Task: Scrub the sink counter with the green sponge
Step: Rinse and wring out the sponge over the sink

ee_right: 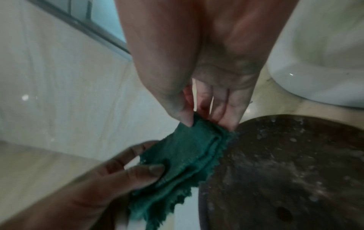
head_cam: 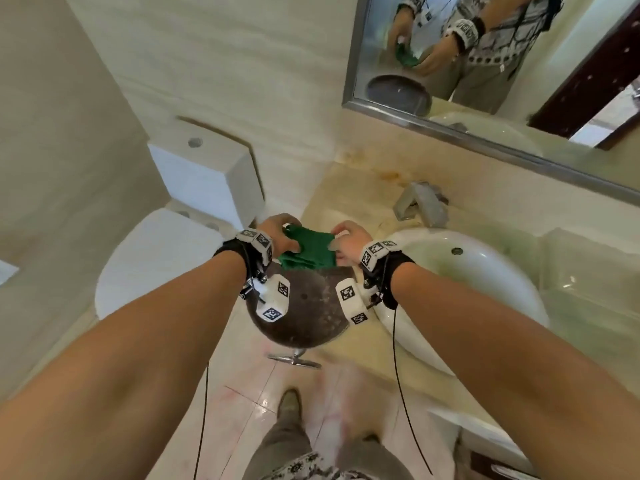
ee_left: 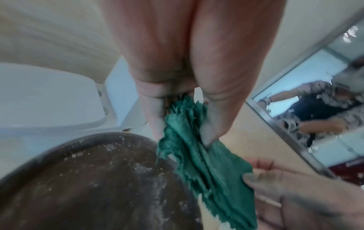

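Observation:
The green sponge (head_cam: 308,249) is a thin, frayed, folded green pad held in the air between both hands, above the far rim of a dark round stool seat. My left hand (head_cam: 278,233) pinches its left end between thumb and fingers (ee_left: 211,126). My right hand (head_cam: 346,242) pinches the right end with thumb and fingertips (ee_right: 186,118). In the wrist views the sponge (ee_left: 206,168) (ee_right: 189,154) hangs folded in layers. The beige marble sink counter (head_cam: 360,188) lies just beyond the hands, with stains near the wall.
A dusty dark round stool (head_cam: 301,306) stands under my wrists. A white sink basin (head_cam: 460,271) and metal faucet (head_cam: 420,202) lie to the right. A white toilet (head_cam: 173,237) sits on the left. A framed mirror (head_cam: 485,81) hangs above the counter.

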Demonstrator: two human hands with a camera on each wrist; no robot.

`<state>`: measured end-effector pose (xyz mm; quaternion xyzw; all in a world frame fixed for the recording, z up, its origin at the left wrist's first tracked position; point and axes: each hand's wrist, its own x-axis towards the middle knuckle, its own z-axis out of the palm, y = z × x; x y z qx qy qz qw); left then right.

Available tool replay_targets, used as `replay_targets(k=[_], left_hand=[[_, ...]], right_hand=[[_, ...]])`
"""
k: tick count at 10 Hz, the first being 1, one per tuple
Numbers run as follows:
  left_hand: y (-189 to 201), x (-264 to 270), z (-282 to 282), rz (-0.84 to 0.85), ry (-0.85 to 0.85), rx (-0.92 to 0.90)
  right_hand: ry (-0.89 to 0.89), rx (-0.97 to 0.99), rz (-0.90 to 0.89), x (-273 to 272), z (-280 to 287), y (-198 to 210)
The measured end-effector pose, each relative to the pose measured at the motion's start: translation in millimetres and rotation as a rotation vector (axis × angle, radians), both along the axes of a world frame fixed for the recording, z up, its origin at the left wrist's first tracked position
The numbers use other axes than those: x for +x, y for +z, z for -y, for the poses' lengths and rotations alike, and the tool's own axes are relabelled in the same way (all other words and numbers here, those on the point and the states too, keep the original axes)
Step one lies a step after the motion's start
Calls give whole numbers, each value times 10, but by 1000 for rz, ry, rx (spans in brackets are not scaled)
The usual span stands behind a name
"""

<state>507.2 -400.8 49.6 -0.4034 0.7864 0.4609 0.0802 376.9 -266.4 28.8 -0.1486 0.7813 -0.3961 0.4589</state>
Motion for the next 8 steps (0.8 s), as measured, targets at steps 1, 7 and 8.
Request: replay_targets(k=[1,7,8], left_hand=[[-244,-23,87,60,-103,-88],[-1112,-18,47,360,-471,-252],[-1009,6,107,316,-409,-310]], right_hand=[[86,66,-144,55,108,-259],[399,496,-287,289,40,-848],[411,477,-382,273,48,-780]])
